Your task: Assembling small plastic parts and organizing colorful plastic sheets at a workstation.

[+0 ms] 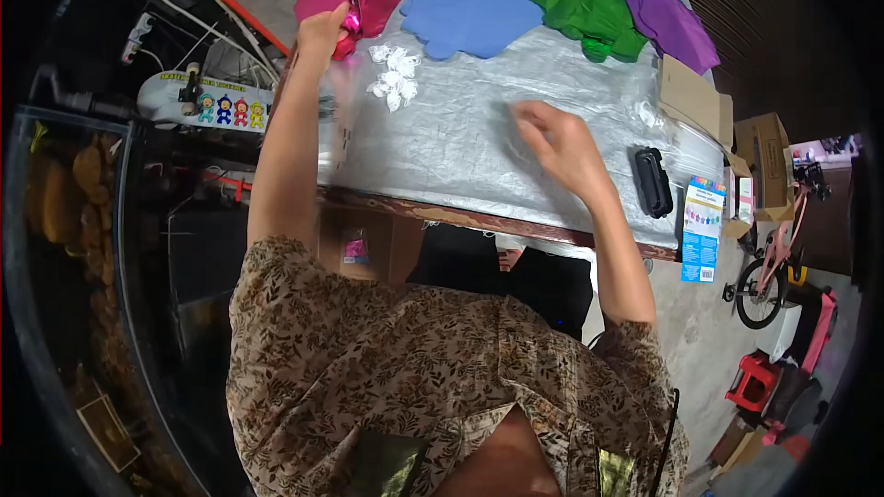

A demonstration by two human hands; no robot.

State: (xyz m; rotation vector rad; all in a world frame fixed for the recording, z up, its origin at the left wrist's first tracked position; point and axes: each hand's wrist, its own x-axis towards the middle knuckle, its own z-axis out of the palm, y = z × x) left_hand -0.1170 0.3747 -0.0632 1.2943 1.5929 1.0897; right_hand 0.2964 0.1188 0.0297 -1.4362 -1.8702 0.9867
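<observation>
At the table's far left, my left hand (322, 34) is closed on a shiny pink piece (352, 23) that looks like foil or glossy cloth. It lies against a pink fabric piece (379, 0); where one ends and the other begins is hard to see. My right hand (564, 143) hovers over the silver-grey table cover (460, 147), fingers loosely bent and apart, holding nothing. Between the hands, nearer the left one, sits a small cluster of white string-like bundles (394, 75). Farther back lie a light blue fabric piece (471, 9) and a green one (585, 9).
Purple fabric (677, 28) lies far right. A black case (653, 182) and a blue printed package (703, 225) are at the right edge, near cardboard boxes (764, 161). A skateboard deck (198, 99) stands left of the table. A pink bicycle (769, 267) is at right.
</observation>
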